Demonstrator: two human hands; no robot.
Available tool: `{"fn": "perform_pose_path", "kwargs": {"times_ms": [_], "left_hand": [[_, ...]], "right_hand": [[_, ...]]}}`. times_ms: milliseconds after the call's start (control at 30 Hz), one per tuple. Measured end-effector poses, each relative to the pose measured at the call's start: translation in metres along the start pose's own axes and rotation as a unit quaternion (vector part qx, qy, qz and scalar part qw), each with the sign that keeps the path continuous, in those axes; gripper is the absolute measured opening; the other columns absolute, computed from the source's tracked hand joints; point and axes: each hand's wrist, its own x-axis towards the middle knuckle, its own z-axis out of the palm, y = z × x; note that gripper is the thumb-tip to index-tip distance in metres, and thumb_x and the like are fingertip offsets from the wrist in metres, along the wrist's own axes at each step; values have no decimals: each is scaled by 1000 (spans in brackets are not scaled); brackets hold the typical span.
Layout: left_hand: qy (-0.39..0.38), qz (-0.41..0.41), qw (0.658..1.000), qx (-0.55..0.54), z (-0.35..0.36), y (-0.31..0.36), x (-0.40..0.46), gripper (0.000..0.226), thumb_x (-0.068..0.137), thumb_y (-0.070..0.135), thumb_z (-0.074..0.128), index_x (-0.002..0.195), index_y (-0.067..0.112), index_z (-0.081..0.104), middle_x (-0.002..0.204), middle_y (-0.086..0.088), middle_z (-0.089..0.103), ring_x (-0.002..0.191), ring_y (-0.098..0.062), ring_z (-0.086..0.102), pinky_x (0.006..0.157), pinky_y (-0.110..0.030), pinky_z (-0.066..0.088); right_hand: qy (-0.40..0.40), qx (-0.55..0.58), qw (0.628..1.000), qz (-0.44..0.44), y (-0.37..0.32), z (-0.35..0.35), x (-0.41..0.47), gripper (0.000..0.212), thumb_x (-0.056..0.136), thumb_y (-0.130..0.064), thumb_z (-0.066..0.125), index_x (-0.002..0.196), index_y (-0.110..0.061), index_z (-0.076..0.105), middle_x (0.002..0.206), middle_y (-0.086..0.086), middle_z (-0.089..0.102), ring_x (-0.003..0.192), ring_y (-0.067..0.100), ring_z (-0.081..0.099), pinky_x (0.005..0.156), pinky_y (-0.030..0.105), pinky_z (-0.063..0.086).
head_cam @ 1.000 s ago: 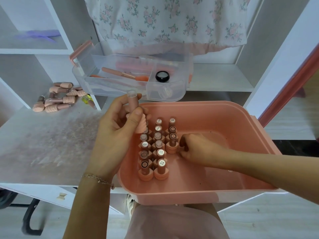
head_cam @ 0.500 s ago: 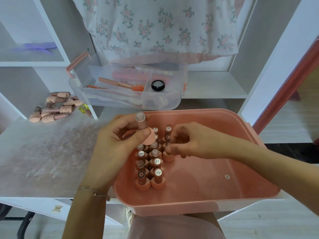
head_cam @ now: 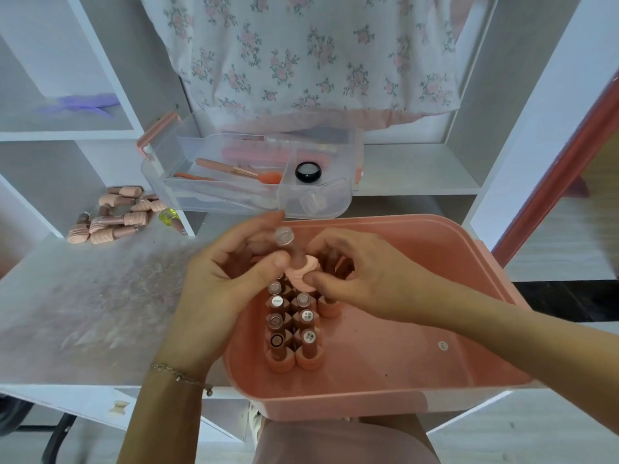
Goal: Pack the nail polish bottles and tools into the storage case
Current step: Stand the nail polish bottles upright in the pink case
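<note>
Over the pink case (head_cam: pixel 418 401) | right hand (head_cam: pixel 361 279) came up off the rows, now pinching the bottle (head_cam: pixel 296 262) my left hand (head_cam: pixel 227 283) grips | handoff, I reckon

Storage case (head_cam: pixel 452 249): salmon pink all over. Bottles (head_cam: pixel 291 329) standing in it: brown bodies, peach ribbed bases, clear or white-dotted caps. Bottle (head_cam: pixel 294 262) up in the hands: same peach swirl base, clear cap. Loose pile of bottles (head_cam: pixel 110 219) on the table: peach and brown, one yellow. Tray (head_cam: pixel 234 195): clear plastic, pink handle. Brush (head_cam: pixel 241 170) inside: peach stem, orange tip. Small jar (head_cam: pixel 307 171): black rim. Hanging cloth (head_cam: pixel 311 51): white, pink floral print. Table (head_cam: pixel 83 296): white, mottled grey-pink. Shelves (head_cam: pixel 412 169): white.
</note>
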Motion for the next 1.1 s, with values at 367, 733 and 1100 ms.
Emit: {"fn": "perform_pose_path", "kwargs": {"times_ms": [367, 733, 1100], "left_hand": [[166, -18, 974, 157, -12, -7, -4, 21, 88, 11, 57, 87, 29, 68, 97, 10, 69, 87, 7, 62, 73, -7, 46], [157, -163, 970, 88, -16, -21, -18, 42, 91, 10, 49, 132, 19, 50, 125, 5, 59, 112, -8, 57, 99, -33, 44], [161, -152, 971, 84, -20, -28, -20, 34, 92, 16, 50, 123, 28, 55, 115, 14, 63, 108, -5, 59, 91, -28, 46]], "right_hand": [[-178, -149, 968, 99, 30, -16, -14, 19, 81, -26, 59, 96, -15, 62, 88, -3, 66, 81, 14, 60, 77, 33, 50], [-178, -166, 968, 65, 52, 14, -18, 6, 80, -15, 57, 75, -13, 53, 66, -5, 53, 56, 9, 45, 52, 11, 33], [-140, -164, 971, 105, 59, 26, -17, 4, 81, -16, 55, 84, -14, 54, 83, 6, 65, 68, 16, 52, 60, 22, 36]]}}
